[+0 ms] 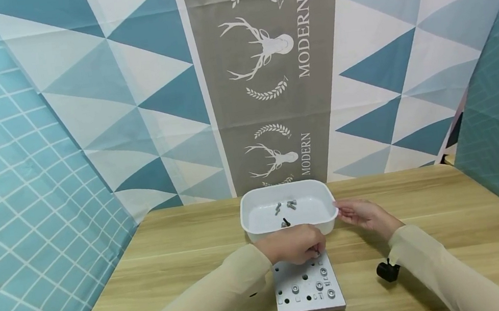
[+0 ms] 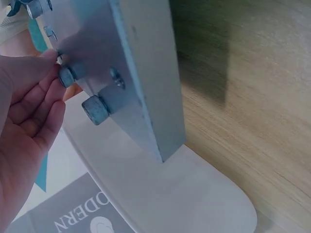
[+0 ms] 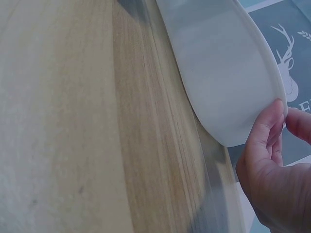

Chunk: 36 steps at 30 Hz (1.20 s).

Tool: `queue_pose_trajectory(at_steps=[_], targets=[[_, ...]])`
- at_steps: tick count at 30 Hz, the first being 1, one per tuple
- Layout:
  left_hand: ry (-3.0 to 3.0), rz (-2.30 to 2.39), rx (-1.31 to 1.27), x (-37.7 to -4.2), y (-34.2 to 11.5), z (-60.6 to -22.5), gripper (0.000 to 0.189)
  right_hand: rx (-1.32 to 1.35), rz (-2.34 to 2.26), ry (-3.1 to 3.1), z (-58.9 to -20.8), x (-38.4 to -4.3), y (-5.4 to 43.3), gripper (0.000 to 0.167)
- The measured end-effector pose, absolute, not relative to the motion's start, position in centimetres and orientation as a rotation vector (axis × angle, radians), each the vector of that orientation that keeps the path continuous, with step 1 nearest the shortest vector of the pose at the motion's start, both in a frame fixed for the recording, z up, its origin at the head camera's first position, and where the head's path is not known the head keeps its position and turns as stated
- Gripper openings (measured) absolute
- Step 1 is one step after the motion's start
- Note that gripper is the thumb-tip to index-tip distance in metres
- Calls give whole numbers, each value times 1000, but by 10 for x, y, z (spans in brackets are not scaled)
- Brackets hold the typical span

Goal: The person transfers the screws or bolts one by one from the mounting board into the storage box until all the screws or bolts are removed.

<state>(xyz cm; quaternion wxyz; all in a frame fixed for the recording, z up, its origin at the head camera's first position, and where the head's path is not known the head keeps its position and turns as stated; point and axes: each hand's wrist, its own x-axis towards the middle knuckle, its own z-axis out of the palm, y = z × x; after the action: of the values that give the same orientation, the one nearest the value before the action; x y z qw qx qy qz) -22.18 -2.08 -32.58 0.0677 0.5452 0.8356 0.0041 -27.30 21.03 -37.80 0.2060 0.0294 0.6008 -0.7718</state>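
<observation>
A silver metal plate [image 1: 288, 279] with holes and several socket-head bolts [image 1: 331, 294] lies on the table. My left hand [image 1: 294, 244] is over its far end, thumb and fingers pinching a small bolt at the plate's face. Most of that bolt is hidden by the fingertips; two thicker bolt heads [image 2: 95, 109] stand beside them in the left wrist view. Behind the plate stands a white plastic tub [image 1: 327, 226]. My right hand [image 1: 364, 214] pinches the tub's rim at its right end between thumb and fingers, as the right wrist view also shows.
Inside the tub lie several loose silver bolts [image 1: 291, 205] and a dark one [image 1: 287, 221]. A small black object [image 1: 388, 271] is beside my right sleeve. The wooden table [image 1: 184, 234] ends at a patterned cloth backdrop [image 1: 267, 71], with blue cloth [image 1: 19, 166] on the left.
</observation>
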Motion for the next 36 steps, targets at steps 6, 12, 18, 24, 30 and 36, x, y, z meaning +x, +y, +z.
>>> queue_pose_trajectory(at_steps=[6, 12, 18, 24, 30, 36], targets=[[2497, 72, 1603, -225, -22, -328, 8, 53, -2146, 1670, -378, -273, 210, 23], [2498, 32, 1659, -226, -23, -327, 9, 25, -2157, 1646, -378, -274, 209, 25], [2514, 0, 1713, -225, -24, -327, 9, 22, -2166, 1631, -379, -274, 208, 25], [2494, 39, 1773, -227, -24, -329, 9, 39, -2147, 1663, -379, -273, 211, 22], [2478, 83, 1777, -229, -24, -327, 8, 26, -2143, 1659, -380, -273, 213, 20], [2476, 96, 1746, -230, -24, -323, 8, 15, -2137, 1660, -379, -274, 211, 23]])
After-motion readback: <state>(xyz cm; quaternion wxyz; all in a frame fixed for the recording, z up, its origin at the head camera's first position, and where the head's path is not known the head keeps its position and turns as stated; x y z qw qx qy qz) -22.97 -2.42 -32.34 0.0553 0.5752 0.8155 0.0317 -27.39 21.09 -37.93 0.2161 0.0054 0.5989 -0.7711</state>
